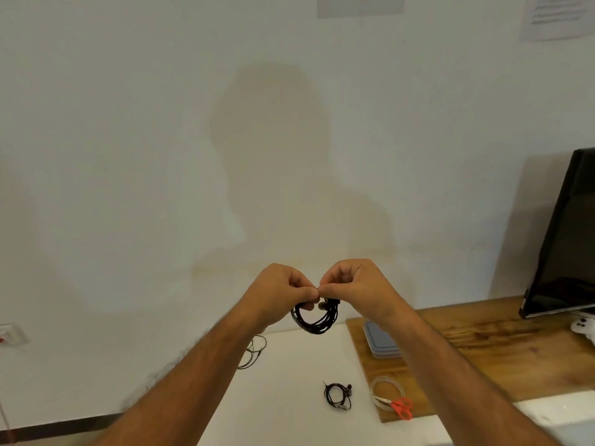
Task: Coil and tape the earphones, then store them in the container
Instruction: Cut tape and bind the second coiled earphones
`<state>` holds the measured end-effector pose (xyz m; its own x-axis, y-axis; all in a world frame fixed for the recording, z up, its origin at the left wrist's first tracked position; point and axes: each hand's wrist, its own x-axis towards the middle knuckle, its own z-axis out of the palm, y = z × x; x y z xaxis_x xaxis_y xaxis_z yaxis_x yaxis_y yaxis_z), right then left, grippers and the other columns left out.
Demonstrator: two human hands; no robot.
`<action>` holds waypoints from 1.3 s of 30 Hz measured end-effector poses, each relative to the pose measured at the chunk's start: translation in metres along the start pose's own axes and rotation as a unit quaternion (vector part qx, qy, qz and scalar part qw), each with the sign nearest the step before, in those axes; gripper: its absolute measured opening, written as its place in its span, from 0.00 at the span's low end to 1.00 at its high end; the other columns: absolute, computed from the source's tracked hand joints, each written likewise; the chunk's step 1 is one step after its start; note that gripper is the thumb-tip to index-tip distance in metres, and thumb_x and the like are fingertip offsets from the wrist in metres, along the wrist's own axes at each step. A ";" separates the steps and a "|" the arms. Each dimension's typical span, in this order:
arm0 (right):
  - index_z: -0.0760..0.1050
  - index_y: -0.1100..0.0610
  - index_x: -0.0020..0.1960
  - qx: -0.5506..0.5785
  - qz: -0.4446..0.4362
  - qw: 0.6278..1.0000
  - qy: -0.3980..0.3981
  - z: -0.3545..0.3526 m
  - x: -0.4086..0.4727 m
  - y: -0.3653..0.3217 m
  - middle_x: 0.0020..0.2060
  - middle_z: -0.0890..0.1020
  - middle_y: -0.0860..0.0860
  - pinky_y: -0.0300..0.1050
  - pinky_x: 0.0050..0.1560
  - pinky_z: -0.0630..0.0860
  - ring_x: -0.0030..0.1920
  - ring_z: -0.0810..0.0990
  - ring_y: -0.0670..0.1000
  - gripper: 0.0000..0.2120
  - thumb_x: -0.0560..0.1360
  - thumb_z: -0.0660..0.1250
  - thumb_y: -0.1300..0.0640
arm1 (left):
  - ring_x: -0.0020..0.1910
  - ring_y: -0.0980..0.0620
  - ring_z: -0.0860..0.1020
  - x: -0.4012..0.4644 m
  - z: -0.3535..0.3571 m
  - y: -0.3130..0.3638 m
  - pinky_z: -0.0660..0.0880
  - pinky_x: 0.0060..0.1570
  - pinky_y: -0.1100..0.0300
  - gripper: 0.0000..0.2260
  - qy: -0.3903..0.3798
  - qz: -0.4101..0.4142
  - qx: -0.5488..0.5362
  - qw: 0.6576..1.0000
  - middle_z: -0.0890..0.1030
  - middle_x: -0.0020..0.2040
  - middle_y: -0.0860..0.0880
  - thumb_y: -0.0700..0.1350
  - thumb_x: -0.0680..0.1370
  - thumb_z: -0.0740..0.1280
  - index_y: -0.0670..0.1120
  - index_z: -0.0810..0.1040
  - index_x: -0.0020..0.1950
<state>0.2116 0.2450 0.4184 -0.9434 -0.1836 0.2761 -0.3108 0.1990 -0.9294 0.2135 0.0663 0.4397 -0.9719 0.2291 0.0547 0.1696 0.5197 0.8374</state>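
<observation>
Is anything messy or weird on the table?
Mostly tidy. One thin earphone cable lies loose and uncoiled at the white table's left edge, partly behind the left forearm, unlike the neat coiled earphones nearby.

A black coiled earphone bundle (315, 317) hangs in the air, pinched at its top. A smaller coiled pair (337, 395) lies on the white worktop (289, 397). The grey lidded container (381, 341) sits beyond it.

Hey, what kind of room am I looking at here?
Probably a home or small office desk against a plain wall: a dark monitor stands on a wooden tabletop, a white game controller beside it, and a wall socket at left.
</observation>
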 end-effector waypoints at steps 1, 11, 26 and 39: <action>0.81 0.67 0.43 0.003 0.011 1.000 -0.003 0.000 0.000 0.001 0.33 0.84 0.56 0.40 0.38 0.80 0.34 0.85 0.53 0.03 0.70 0.73 0.67 | 0.41 0.53 0.85 0.000 0.002 -0.002 0.79 0.52 0.57 0.04 0.006 0.006 0.013 1.000 0.86 0.37 0.48 0.42 0.75 0.72 0.43 0.84 0.43; 0.85 0.59 0.48 -0.084 -0.022 0.995 -0.042 0.016 -0.004 0.020 0.39 0.86 0.50 0.34 0.45 0.78 0.40 0.83 0.41 0.05 0.75 0.70 0.61 | 0.45 0.47 0.84 -0.003 0.011 -0.024 0.77 0.46 0.56 0.06 0.012 -0.048 -0.028 0.998 0.86 0.40 0.47 0.45 0.76 0.71 0.43 0.85 0.43; 0.85 0.53 0.40 -0.204 -0.014 0.978 -0.045 0.067 0.002 0.075 0.34 0.85 0.45 0.35 0.42 0.76 0.39 0.81 0.43 0.05 0.72 0.72 0.61 | 0.46 0.51 0.84 -0.013 0.019 -0.102 0.78 0.55 0.54 0.05 0.011 -0.125 -0.131 0.983 0.86 0.42 0.47 0.42 0.77 0.70 0.43 0.85 0.45; 0.82 0.56 0.57 -0.130 0.128 0.983 -0.027 0.107 0.005 0.210 0.49 0.84 0.47 0.36 0.52 0.75 0.50 0.81 0.45 0.11 0.77 0.68 0.58 | 0.37 0.56 0.79 0.024 0.074 -0.227 0.74 0.42 0.59 0.05 -0.006 -0.225 -0.143 0.964 0.83 0.39 0.50 0.44 0.78 0.69 0.44 0.83 0.49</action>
<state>0.1542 0.1828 0.1984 -0.9892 -0.1452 0.0216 -0.0900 0.4837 -0.8706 0.1642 0.0150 0.2107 -0.9345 0.0441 -0.3533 -0.3218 0.3203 0.8910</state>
